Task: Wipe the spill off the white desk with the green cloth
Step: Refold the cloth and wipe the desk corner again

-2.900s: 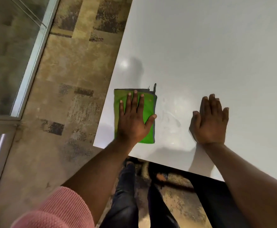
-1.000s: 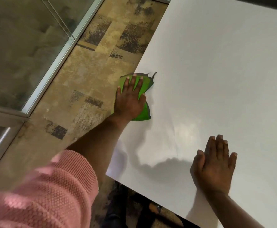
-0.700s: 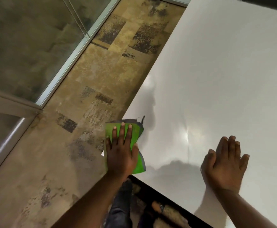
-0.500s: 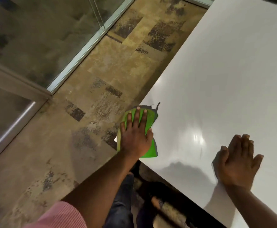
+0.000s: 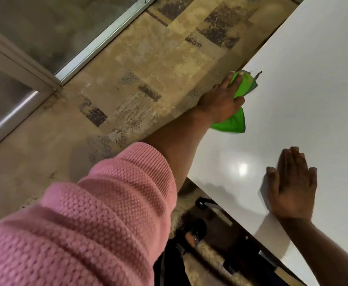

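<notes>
The green cloth [image 5: 236, 121] lies folded on the white desk [image 5: 313, 79], right at the desk's left edge. My left hand [image 5: 220, 101] presses flat on top of it, fingers spread, arm stretched forward in a pink sleeve. My right hand [image 5: 292, 186] rests palm down on the desk near its front edge, fingers apart, holding nothing. I cannot make out any spill on the glossy surface; only a bright light glare shows between the hands.
A tan patterned carpet floor [image 5: 138, 79] lies left of the desk. A glass partition with a metal frame [image 5: 98, 42] runs along the far left. Below the desk's front edge are my legs and a shoe [image 5: 191, 236].
My left hand has slid the green cloth forward along the desk's left edge, away from the near corner. My right hand stays flat near the front edge.
</notes>
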`<move>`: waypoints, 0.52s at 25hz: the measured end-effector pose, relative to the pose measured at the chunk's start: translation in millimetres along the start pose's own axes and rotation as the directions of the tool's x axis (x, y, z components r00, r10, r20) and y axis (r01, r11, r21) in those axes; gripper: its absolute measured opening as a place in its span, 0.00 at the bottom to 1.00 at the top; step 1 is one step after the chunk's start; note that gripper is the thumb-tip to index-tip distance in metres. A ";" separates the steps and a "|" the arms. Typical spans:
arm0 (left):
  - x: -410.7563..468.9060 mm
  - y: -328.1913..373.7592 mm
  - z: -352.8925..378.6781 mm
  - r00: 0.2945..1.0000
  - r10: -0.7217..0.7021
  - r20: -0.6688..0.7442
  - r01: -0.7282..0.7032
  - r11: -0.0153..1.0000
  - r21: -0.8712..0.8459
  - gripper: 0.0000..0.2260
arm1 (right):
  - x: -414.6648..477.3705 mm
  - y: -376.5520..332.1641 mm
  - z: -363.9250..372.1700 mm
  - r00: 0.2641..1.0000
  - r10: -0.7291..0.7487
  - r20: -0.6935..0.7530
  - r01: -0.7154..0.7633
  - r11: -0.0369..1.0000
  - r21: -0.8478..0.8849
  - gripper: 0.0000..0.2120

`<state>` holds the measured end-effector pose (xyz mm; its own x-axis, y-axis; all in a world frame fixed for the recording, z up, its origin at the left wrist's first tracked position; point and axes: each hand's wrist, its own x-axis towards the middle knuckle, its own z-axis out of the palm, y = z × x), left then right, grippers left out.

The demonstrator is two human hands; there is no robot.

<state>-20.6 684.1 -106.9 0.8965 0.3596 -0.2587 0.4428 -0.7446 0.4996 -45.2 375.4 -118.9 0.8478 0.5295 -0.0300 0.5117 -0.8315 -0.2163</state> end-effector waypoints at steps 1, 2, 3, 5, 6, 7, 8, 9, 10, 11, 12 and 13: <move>-8.5 -8.4 -0.9 1.000 0.001 0.006 -0.001 0.999 -0.053 0.32 | 0.0 1.1 1.2 1.000 -0.009 0.006 0.009 1.000 -0.012 0.32; -21.7 -15.9 0.2 1.000 -0.004 0.008 0.005 0.996 -0.094 0.33 | 0.1 0.7 1.7 1.000 -0.005 0.013 0.005 1.000 -0.019 0.32; -38.8 -22.5 3.7 1.000 -0.011 0.005 0.012 0.993 -0.114 0.33 | -0.4 -1.2 1.6 1.000 0.003 0.014 -0.003 1.000 -0.023 0.32; -80.0 -34.4 14.0 0.999 -0.029 -0.024 0.027 0.996 -0.088 0.34 | -0.8 -5.7 1.8 1.000 0.006 0.008 -0.006 0.999 -0.032 0.33; -101.2 -39.6 18.7 0.998 -0.041 -0.052 0.038 0.997 -0.062 0.34 | -0.8 -6.9 1.4 1.000 -0.002 0.004 0.002 0.999 -0.040 0.33; -121.5 -44.5 22.7 0.995 -0.059 -0.086 0.056 0.998 -0.036 0.34 | -0.9 -8.2 1.4 1.000 -0.015 -0.001 0.015 0.998 -0.053 0.32; -140.4 -46.7 27.5 0.988 -0.081 -0.129 0.082 0.997 0.001 0.34 | -0.4 -8.4 1.7 1.000 -0.024 -0.005 0.024 0.997 -0.069 0.31; -156.7 -46.4 34.0 0.977 -0.118 -0.180 0.127 0.991 0.043 0.35 | 0.8 -7.8 2.4 1.000 -0.026 -0.008 0.025 0.996 -0.087 0.30; -172.7 -43.1 42.5 0.956 -0.183 -0.230 0.202 0.977 0.062 0.35 | 2.1 -7.3 3.0 1.000 -0.024 -0.008 0.023 0.994 -0.103 0.29; -187.5 -36.0 51.5 0.924 -0.271 -0.271 0.290 0.956 0.033 0.35 | 2.8 -7.4 3.5 1.000 -0.025 -0.005 0.025 0.993 -0.114 0.28; -199.1 -27.9 60.2 0.883 -0.357 -0.306 0.365 0.930 -0.032 0.35 | 3.3 -7.6 3.7 0.999 -0.032 -0.003 0.032 0.992 -0.119 0.28; -206.3 -19.5 68.7 0.842 -0.430 -0.325 0.411 0.903 -0.126 0.35 | 3.9 -7.7 4.0 0.999 -0.039 -0.005 0.038 0.992 -0.124 0.27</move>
<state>-215.1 585.8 -120.0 0.5693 0.8057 -0.1634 0.7702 -0.4531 0.4490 -46.4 384.6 -121.2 0.8282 0.5603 -0.0163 0.5566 -0.8254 -0.0943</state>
